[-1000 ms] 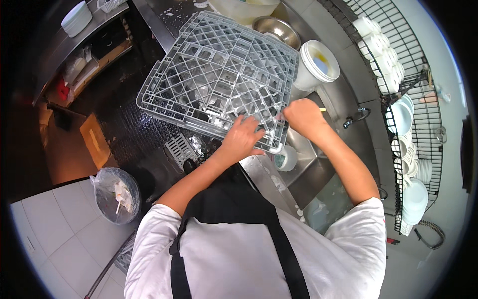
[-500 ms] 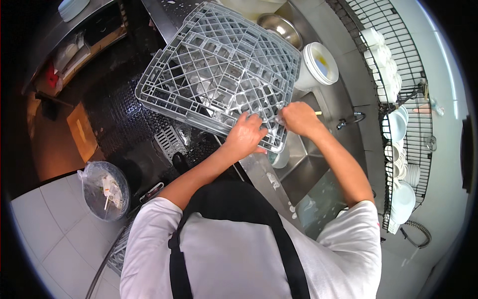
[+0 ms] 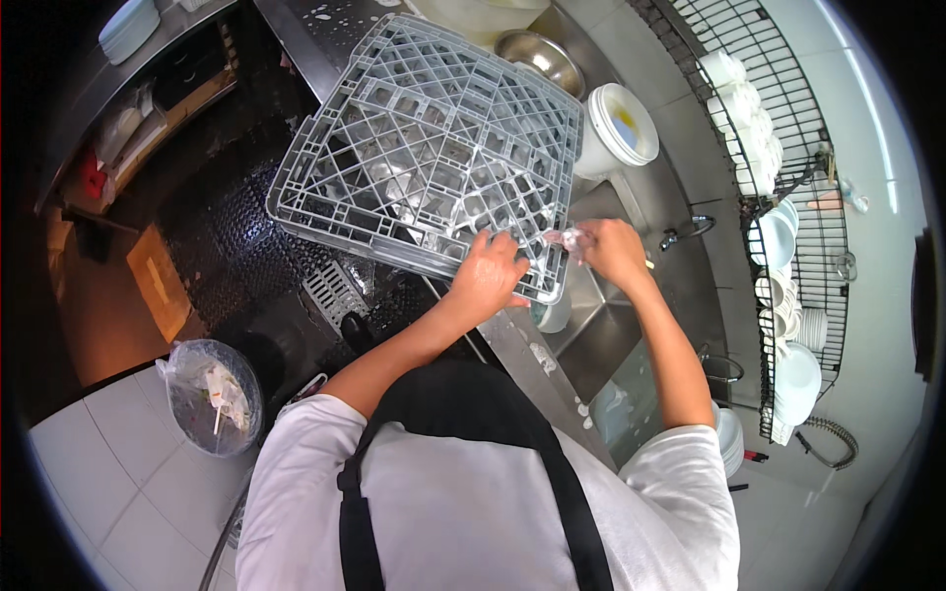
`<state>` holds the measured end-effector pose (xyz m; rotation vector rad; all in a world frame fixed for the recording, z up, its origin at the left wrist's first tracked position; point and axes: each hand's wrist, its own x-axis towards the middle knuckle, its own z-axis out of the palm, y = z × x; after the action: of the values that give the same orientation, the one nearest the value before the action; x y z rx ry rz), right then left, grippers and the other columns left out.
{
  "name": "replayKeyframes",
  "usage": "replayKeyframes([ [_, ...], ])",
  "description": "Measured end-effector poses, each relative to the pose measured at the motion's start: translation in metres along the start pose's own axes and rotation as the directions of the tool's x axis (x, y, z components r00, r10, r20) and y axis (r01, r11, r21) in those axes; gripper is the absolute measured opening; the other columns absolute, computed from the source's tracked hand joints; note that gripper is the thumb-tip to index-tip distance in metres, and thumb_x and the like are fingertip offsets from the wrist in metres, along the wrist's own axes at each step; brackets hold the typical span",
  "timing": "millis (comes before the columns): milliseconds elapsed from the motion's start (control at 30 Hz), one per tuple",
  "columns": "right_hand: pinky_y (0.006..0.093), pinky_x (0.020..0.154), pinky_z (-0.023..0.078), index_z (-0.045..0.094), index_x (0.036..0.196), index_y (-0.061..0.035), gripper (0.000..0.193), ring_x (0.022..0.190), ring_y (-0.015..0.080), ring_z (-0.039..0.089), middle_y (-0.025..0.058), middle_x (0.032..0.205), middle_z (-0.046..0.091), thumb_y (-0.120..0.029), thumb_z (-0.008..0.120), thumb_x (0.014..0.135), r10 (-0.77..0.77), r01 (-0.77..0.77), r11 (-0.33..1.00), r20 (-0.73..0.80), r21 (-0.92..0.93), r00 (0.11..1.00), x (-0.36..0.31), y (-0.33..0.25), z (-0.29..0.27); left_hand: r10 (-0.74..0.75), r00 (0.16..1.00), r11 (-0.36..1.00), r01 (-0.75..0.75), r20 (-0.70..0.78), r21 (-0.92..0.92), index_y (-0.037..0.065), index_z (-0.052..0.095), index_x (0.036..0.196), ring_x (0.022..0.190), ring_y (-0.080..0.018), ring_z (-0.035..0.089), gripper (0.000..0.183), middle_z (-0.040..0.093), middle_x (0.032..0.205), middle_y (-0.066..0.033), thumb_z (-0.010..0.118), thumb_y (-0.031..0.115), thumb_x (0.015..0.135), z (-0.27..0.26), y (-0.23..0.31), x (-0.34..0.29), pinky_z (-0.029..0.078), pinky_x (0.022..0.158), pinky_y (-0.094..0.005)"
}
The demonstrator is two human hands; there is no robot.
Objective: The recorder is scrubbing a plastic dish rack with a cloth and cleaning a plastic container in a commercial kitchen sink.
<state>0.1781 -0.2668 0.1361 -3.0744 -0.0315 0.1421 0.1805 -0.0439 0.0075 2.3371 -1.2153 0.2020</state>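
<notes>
A grey plastic dishwasher rack (image 3: 434, 167) with a lattice face lies tilted before me, reaching over the sink's edge. My left hand (image 3: 490, 271) grips its near edge, fingertips in the lattice and thumb outside. Beside the rack's near right corner, my right hand (image 3: 609, 248) is closed around a slim brush-like tool (image 3: 565, 239). The tool's whitish head touches or nearly touches the rack, and a pale yellow end sticks out behind the hand. Its exact kind is not clear. Clear glass-like shapes show through the lattice, too indistinct to name.
Right of the rack is a steel sink (image 3: 601, 330) with a tap (image 3: 690, 231). A white bucket (image 3: 619, 128) and a metal bowl (image 3: 540, 59) stand beyond. A wire shelf (image 3: 788, 148) holds cups and bowls on the right. A lined bin (image 3: 209, 399) stands on the left.
My right hand has drawn back slightly to the right and down, showing the tool's whitish head. The left hand keeps its hold on the rack. The whole view has shifted a little.
</notes>
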Motion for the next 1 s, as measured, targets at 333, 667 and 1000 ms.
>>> replayKeyframes([
  [333,0.0498,0.07,0.056,0.078,0.083,-0.0049,0.023,0.077,0.0396,0.072,0.02,0.076,0.072,-0.024,0.068,0.091,-0.051,0.122,0.95,0.242,-0.287,0.969,0.01,-0.026,-0.015,-0.012,1.0,1.0,0.012,0.016,-0.014,0.014,0.074,0.107,0.121,-0.0273,0.054,0.062,0.065,0.111,-0.0087,0.082,0.062,0.07,-0.001,0.0,-0.001,0.036,0.111,-0.0504],
  [667,0.0449,0.075,0.06,0.078,0.082,-0.004,0.012,0.085,0.0344,0.076,0.0171,0.086,0.077,-0.013,0.071,0.08,-0.235,0.511,0.78,0.587,-0.362,0.775,0.064,-0.052,-0.011,-0.05,0.999,0.996,0.05,0.001,-0.073,0.012,0.073,0.106,0.122,-0.0285,0.057,0.062,0.066,0.111,-0.01,0.087,0.057,0.065,0.0,-0.001,-0.005,0.04,0.11,-0.0492],
  [1000,0.0476,0.073,0.058,0.08,0.083,-0.0083,0.031,0.08,0.0376,0.074,0.0187,0.081,0.073,-0.036,0.07,0.093,-0.198,0.331,0.889,0.386,-0.316,0.901,0.008,-0.043,-0.056,-0.043,0.999,0.999,0.042,-0.02,-0.024,0.007,0.061,0.107,0.119,-0.0285,0.058,0.072,0.065,0.107,-0.0103,0.089,0.057,0.062,-0.002,0.004,-0.002,0.039,0.112,-0.0472],
])
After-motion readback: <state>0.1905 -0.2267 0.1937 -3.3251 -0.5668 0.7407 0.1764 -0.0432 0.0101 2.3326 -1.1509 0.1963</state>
